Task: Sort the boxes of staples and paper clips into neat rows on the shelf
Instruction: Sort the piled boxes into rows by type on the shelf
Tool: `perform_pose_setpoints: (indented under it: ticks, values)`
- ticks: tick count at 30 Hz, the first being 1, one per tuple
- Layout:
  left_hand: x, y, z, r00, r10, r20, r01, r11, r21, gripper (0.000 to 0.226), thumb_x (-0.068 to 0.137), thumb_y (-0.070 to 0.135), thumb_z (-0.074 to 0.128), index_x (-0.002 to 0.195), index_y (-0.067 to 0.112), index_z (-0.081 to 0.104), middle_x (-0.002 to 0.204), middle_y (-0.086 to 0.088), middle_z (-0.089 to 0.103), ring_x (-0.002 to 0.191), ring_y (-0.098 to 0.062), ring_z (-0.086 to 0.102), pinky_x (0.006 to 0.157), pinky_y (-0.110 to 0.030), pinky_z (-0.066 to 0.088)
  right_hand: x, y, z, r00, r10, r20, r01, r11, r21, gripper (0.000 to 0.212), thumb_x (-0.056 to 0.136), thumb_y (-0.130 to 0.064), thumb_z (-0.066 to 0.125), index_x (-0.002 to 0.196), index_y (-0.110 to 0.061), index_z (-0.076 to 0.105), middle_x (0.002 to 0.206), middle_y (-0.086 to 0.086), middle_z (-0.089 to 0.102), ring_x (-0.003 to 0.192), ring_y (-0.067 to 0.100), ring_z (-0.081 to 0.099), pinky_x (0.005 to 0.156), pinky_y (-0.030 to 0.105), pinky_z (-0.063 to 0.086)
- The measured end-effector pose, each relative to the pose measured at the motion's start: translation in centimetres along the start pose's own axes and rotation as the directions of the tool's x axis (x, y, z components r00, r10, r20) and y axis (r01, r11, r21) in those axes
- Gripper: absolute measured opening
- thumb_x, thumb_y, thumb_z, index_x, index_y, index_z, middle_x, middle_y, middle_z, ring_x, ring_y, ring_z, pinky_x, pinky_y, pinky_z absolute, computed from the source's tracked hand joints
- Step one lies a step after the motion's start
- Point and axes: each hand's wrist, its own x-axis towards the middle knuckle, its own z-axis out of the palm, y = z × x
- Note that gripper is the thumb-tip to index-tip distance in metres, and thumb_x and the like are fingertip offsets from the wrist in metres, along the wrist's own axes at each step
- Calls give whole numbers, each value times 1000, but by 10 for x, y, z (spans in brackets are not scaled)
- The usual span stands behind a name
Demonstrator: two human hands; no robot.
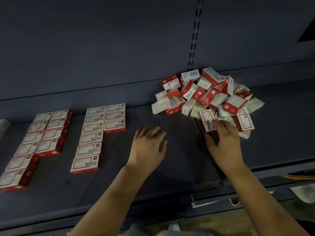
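From the head view, the loose pile of boxes (208,97) lies on the right part of the shelf (170,167), and the neat rows (98,133) lie far to the left. The right hand (223,142) is the nearer one: its fingers touch a box (207,122) at the front edge of the pile, with the long side pointing away from the person. Whether it grips already, I cannot tell. The left hand (150,143) hovers with relaxed fingers between pile and rows, holding nothing.

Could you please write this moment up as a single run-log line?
right hand: fingertips on box at pile edge | left hand: open, holds nothing | rows: two blocks at left, unfinished
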Motion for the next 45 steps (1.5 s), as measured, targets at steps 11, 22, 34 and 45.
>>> perform_pose_setpoints:
  ticks: [11, 22, 34, 45]
  values:
    - [-5, 10, 12, 998, -27, 51, 28, 999, -28, 30, 75, 22, 48, 87, 11, 73, 92, -3, 70, 91, -27, 67, 78, -43, 51, 23, 8, 10, 967, 218, 130, -195, 966, -169, 70, 78, -40, 70, 130, -4, 44, 127, 18, 48, 119, 37, 42, 94, 48, 38]
    - [-25, -12, 1, 990, -68, 123, 75, 996, -53, 31, 79, 26, 48, 94, 13, 72, 95, -2, 70, 92, -26, 67, 79, -40, 51, 18, -3, 24, 991, -18, 131, 10, 998, 65, 49, 68, -9, 79, 113, -4, 61, 115, 17, 59, 108, 39, 50, 90, 40, 40]
    - [-51, -54, -16, 975, -154, 159, 172, 979, -108, 42, 82, 30, 42, 111, 11, 66, 104, -6, 69, 98, -28, 65, 86, -45, 50, 12, -63, 35, 943, -320, 92, 292, 927, 233, 56, 54, 0, 85, 106, 4, 64, 99, 21, 60, 98, 21, 42, 83, 35, 38]
    - [-53, -83, -36, 981, -182, 61, 191, 955, -225, 55, 79, 22, 67, 129, 6, 52, 120, -10, 62, 111, -29, 58, 95, -33, 36, 14, -105, 46, 909, -378, 178, 311, 897, 315, 52, 59, -7, 77, 109, 1, 64, 102, 16, 61, 99, 16, 44, 83, 20, 36]
